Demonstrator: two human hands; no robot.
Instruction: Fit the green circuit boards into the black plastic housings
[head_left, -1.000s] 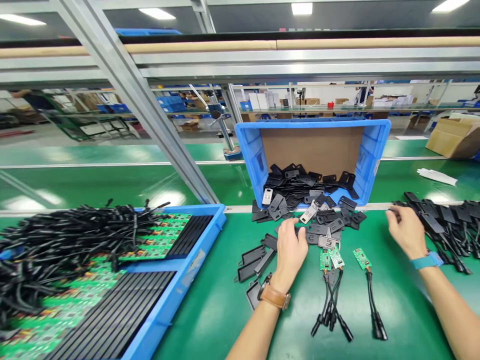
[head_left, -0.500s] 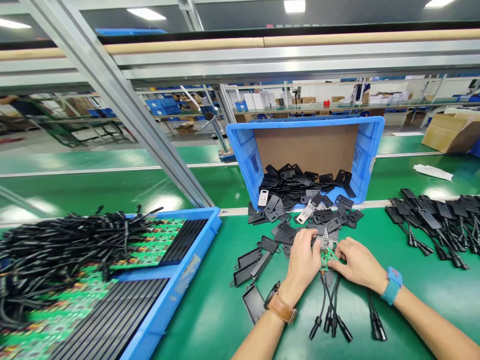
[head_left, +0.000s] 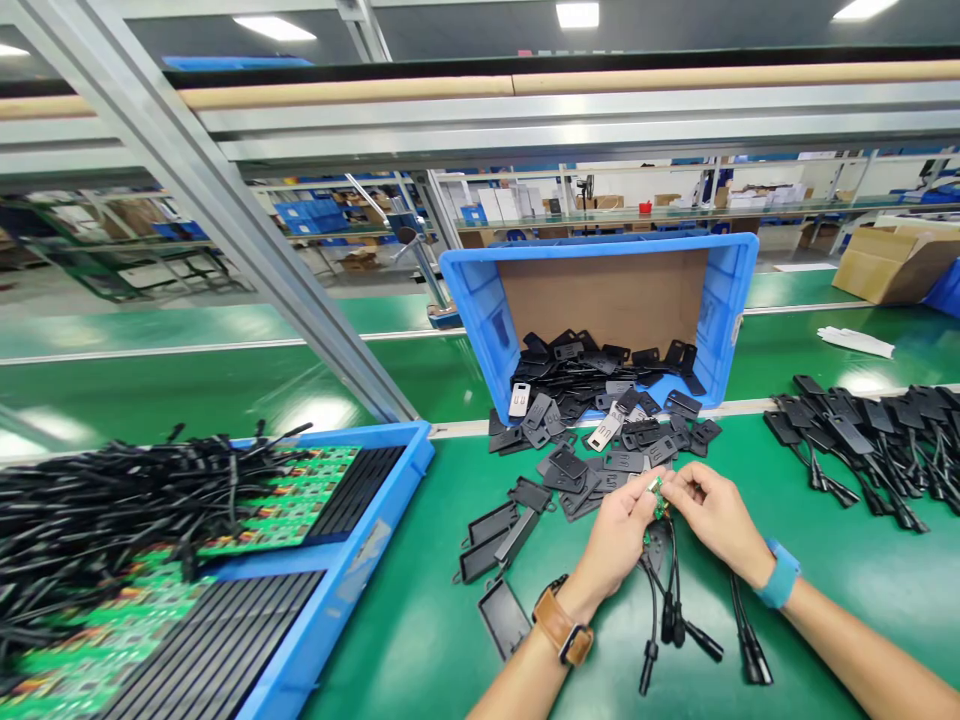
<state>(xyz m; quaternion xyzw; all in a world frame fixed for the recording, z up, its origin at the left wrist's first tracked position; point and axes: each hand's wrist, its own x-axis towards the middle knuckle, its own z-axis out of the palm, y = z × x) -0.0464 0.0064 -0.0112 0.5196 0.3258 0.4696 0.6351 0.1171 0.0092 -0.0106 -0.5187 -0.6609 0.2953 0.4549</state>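
My left hand (head_left: 619,528) and right hand (head_left: 718,518) are both pinching a board (head_left: 660,506). I'm judging a light edge grip best, for sparing the leads (head_left: 675,570).

Right hand (head_left: 712,515) moved from cable pile (head_left: 862,435) to left hand (head_left: 619,530); circuit board (head_left: 659,502) now tilted between both.

Ceiling lights (head_left: 577,15) shine above metal beams (head_left: 450,122) and green benches (head_left: 195,385).
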